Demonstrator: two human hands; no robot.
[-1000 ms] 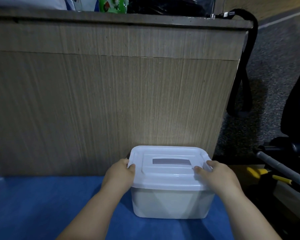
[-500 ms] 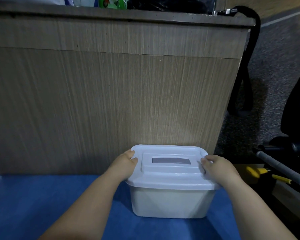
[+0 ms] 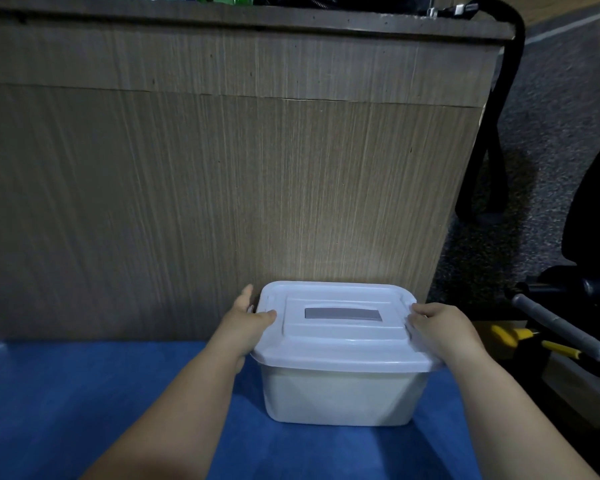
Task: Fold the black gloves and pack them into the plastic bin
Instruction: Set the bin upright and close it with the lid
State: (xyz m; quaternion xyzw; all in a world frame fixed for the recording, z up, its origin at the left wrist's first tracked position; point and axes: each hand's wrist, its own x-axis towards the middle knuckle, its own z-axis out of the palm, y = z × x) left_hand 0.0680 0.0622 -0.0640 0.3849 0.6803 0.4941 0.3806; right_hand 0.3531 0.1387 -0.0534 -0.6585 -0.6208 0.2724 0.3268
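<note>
Head view: left hand (image 3: pixel 248 323) and right hand (image 3: pixel 440 329) are gripping opposite ends of the pale lid (image 3: pixel 340 341) on the white rectangular plastic bin (image 3: pixel 340 393), which is sitting at the far edge of the blue mat (image 3: pixel 84 393). The black gloves aren't showing. Working both ends evenly seems best.

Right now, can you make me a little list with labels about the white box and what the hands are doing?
box: white plastic bin, standing on the blue surface
top: lid sits on the bin, with a grey patch in its middle
left side: left hand grips the lid's left edge
right side: right hand grips the lid's right edge
behind: wooden panel
black gloves: not in sight
</note>
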